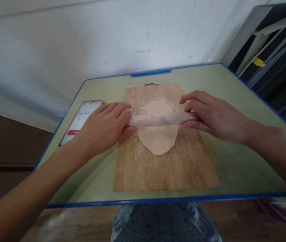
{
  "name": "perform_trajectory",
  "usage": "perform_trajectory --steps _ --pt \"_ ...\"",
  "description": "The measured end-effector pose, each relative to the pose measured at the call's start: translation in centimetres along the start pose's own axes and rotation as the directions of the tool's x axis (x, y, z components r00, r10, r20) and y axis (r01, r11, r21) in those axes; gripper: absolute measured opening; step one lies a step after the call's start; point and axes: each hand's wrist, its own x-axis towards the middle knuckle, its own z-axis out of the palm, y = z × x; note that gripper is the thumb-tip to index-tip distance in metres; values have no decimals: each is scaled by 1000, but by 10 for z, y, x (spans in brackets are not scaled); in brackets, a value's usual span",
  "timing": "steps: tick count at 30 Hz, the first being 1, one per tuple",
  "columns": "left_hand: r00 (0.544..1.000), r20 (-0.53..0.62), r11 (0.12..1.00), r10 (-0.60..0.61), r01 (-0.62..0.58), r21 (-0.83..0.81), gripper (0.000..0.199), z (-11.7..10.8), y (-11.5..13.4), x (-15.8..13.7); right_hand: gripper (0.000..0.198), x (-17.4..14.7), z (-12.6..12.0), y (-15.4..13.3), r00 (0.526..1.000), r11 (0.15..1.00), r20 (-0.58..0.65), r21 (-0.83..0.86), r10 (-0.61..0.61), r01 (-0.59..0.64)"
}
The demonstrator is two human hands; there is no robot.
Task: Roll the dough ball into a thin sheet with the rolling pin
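Note:
A pale, flour-dusted rolling pin [158,119] lies crosswise over a flattened sheet of dough [158,139]. My left hand [107,126] is closed round the pin's left end, and my right hand [205,116] grips its right end with the thumb below and fingers above. The dough is roughly oval, showing both above and below the pin. Under it is a wooden board [168,174] with flour scattered around the dough. Both ends of the pin are partly hidden by my fingers.
A phone [80,119] with a running timer lies left of the board, partly behind my left hand. The green table [236,161] has a blue rim and meets a white wall [133,37]. Dark folded items [271,50] stand at the right.

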Motion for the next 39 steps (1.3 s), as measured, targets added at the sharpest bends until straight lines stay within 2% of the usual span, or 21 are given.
perform_trajectory --steps 3,7,9,12,15,20,24,27,29,31,34,37,39 --pt "997 78 998 -25 29 -51 73 4 6 4 46 -6 3 1 999 998 29 41 41 -42" --pt "987 160 987 -30 54 -150 66 5 7 6 50 -8 0 1 999 999 44 45 16 -18" --pt "984 174 982 -45 75 -173 63 -4 1 10 57 -3 -10 3 1000 999 20 27 21 -21" --pt "987 128 969 -96 122 -213 60 -14 -9 23 70 11 -22 7 994 993 9 61 104 -105" --pt "987 105 933 -124 152 -327 61 -9 -15 41 78 25 -12 15 977 974 89 104 195 -204" --pt "966 237 835 -100 211 -508 70 17 -12 55 87 37 19 19 907 904 326 242 266 -352" --pt "946 291 805 -146 284 -520 72 16 0 43 87 32 14 4 925 930 278 183 261 -317" --pt "945 280 800 -166 295 -522 74 12 6 35 82 28 7 -3 955 967 238 136 178 -214" --pt "946 265 790 -188 306 -532 72 13 3 37 76 30 9 2 969 976 208 139 136 -167" --pt "947 233 777 -223 317 -544 65 16 -4 45 73 34 15 13 969 966 197 179 148 -184" --pt "947 187 752 -261 321 -575 55 20 -12 54 79 37 22 22 958 940 201 231 206 -251" --pt "947 201 759 -251 321 -566 59 16 -5 47 82 31 18 9 958 944 216 227 190 -239" --pt "953 217 787 -213 298 -540 65 11 3 39 80 26 13 -3 964 964 198 162 177 -210"
